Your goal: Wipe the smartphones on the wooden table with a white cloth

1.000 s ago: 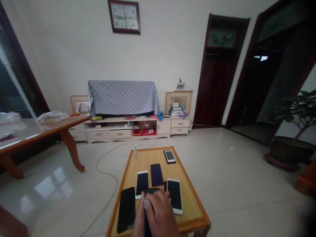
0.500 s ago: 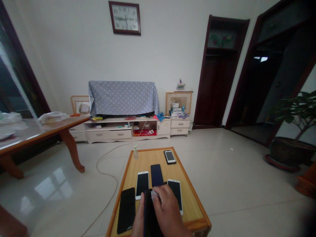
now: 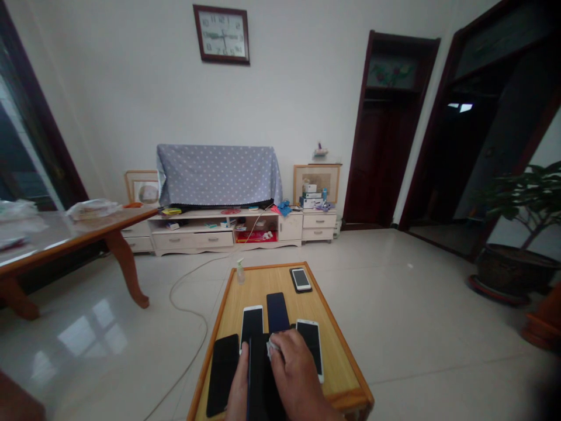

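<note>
Left hand (image 3: 239, 392) grips black smartphone (image 3: 263, 380), right hand's (image 3: 298, 374) cloth (image 3: 273, 349) on it

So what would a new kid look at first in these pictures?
Probably the hands at the bottom: the right hand holds a white cloth against a black phone that the left hand grips. Five more phones lie around them on the wooden table. Up high, a dark-framed clock hangs above a grey dotted cloth on the low cabinet.

Smartphones (image 3: 277, 311) on a wooden table (image 3: 263, 280)
</note>
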A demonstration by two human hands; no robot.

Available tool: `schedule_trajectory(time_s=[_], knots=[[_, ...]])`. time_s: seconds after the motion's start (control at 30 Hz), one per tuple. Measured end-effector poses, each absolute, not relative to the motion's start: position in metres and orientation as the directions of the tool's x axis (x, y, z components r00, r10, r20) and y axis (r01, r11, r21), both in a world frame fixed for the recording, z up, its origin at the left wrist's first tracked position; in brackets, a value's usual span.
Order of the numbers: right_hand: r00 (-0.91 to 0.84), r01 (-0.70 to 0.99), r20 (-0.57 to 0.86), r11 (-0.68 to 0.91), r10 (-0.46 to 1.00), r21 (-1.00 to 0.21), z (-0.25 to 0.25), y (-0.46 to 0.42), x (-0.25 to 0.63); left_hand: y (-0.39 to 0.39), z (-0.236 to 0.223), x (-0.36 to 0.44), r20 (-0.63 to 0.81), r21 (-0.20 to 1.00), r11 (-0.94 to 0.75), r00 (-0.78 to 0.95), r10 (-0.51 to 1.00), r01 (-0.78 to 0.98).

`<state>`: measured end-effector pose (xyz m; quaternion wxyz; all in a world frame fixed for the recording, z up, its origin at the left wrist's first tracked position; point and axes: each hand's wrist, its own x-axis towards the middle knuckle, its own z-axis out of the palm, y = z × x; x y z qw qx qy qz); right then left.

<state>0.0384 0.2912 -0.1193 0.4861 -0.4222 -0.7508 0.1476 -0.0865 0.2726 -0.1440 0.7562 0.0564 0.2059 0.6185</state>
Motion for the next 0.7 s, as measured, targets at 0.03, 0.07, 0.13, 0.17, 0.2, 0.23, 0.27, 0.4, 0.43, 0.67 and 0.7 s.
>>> schedule_trajectory(time_s=[0.03,0.07,0.13,0.17,0.2,0.23,0.27,0.4,0.43,0.67,0.7], knots=[[-0.187,0.484,0.614,0.616,0.767,-0.622,-0.122,0.289,0.038,0.272,-0.144,-0.087,-0.212,0.338,0.223,0.157,0.965,-0.914],[-0.209,0.475,0.625,0.636,0.752,-0.608,-0.124,0.286,0.038,0.272,-0.142,-0.087,-0.174,0.333,0.213,0.163,0.971,-0.918],[-0.255,0.450,0.636,0.672,0.728,-0.589,-0.128,0.281,0.037,0.271,-0.138,-0.087,-0.110,0.322,0.199,0.173,0.979,-0.926],[-0.264,0.441,0.635,0.676,0.726,-0.590,-0.128,0.280,0.038,0.271,-0.136,-0.086,-0.092,0.319,0.199,0.179,0.980,-0.927],[-0.259,0.440,0.630,0.670,0.732,-0.597,-0.127,0.280,0.039,0.271,-0.135,-0.085,-0.086,0.318,0.213,0.196,0.977,-0.924],[-0.244,0.443,0.623,0.657,0.743,-0.610,-0.125,0.282,0.041,0.271,-0.135,-0.085,-0.088,0.319,0.233,0.216,0.972,-0.919],[-0.224,0.449,0.611,0.637,0.759,-0.626,-0.123,0.285,0.043,0.271,-0.135,-0.084,-0.095,0.320,0.256,0.238,0.967,-0.912],[-0.195,0.456,0.586,0.602,0.786,-0.656,-0.117,0.293,0.050,0.270,-0.134,-0.082,-0.090,0.331,0.286,0.272,0.958,-0.899],[-0.204,0.451,0.597,0.616,0.776,-0.647,-0.119,0.291,0.051,0.269,-0.132,-0.082,-0.064,0.339,0.262,0.256,0.965,-0.904],[-0.320,0.360,0.622,0.699,0.714,-0.617,-0.124,0.278,0.055,0.263,-0.115,-0.079,0.110,0.360,0.239,0.296,0.949,-0.902],[-0.310,0.366,0.612,0.685,0.728,-0.630,-0.121,0.280,0.056,0.262,-0.114,-0.078,0.104,0.361,0.258,0.314,0.944,-0.896]])
